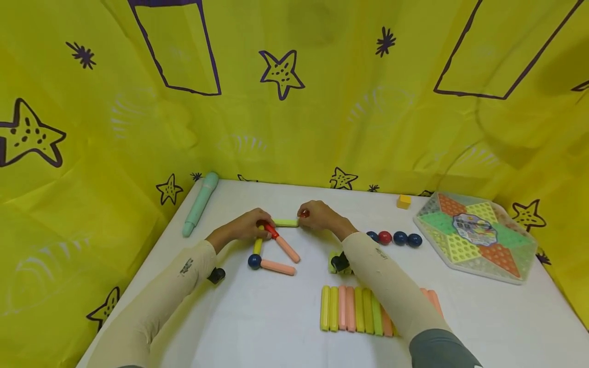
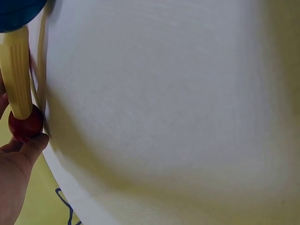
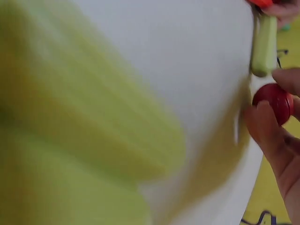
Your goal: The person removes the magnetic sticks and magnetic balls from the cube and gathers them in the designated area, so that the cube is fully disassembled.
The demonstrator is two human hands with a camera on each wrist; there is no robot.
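Observation:
My left hand (image 1: 248, 225) grips a red ball (image 2: 26, 123) at a corner of a stick frame. From it a yellow stick (image 1: 257, 246) runs to a blue ball (image 1: 254, 261), which has a pink stick (image 1: 278, 267) on its other side. Another pink stick (image 1: 288, 249) slants out from a red piece (image 1: 270, 229) by the left fingers. Between both hands lies a light green stick (image 1: 286, 223). In the right wrist view my right hand (image 3: 283, 145) pinches a second red ball (image 3: 274, 103) between thumb and fingers, close to that green stick's end.
A row of yellow, green and pink sticks (image 1: 350, 309) lies in front, partly under the right forearm. Blue and red balls (image 1: 400, 238) line up beside a hexagonal box (image 1: 476, 237). A yellow cube (image 1: 404, 201) sits farther back; a mint-green rod (image 1: 201, 204) lies at the left edge.

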